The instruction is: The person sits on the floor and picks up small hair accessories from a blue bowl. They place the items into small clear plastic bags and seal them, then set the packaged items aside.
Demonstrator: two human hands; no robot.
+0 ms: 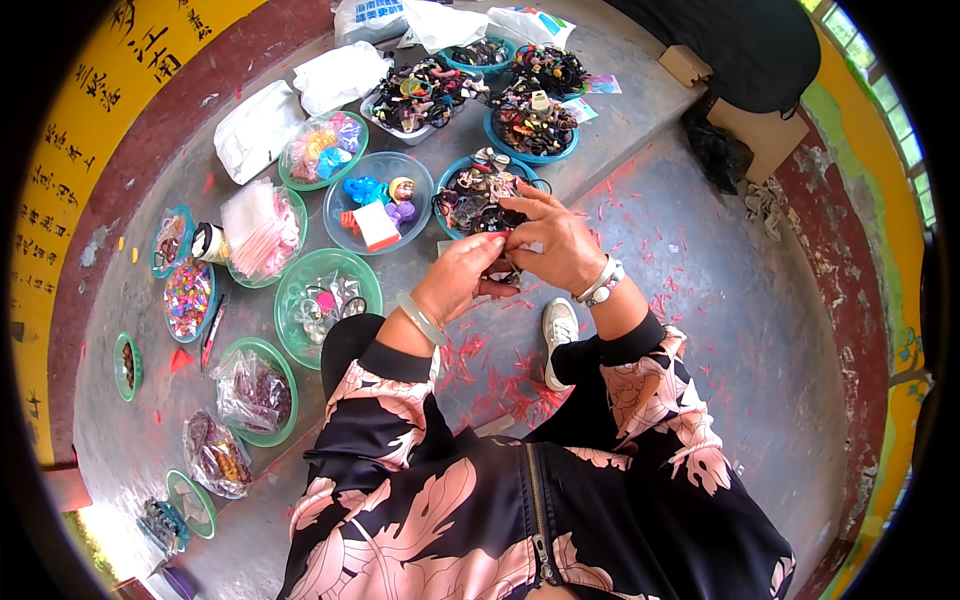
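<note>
In front of me my left hand (460,277) and my right hand (556,243) meet, with thumbs and index fingers pinched together. Between the fingertips is something small that I cannot make out; a dark bit of it shows below them. The right hand's other fingers are raised and spread. Just beyond the hands stands a blue bowl (437,213) heaped with dark hair ties and small ornaments. To its left, a clear blue basin (336,222) holds a white and red box (376,226), blue and purple pieces and a roll of tape.
More hair ties fill a blue bowl (545,157) and a white tray (400,132) farther back. Green bowls (290,325) with bagged parts, white bags (258,130) and a red-and-black pen (213,332) lie leftward. Red scraps (490,370) litter the lower floor around my shoe (560,325).
</note>
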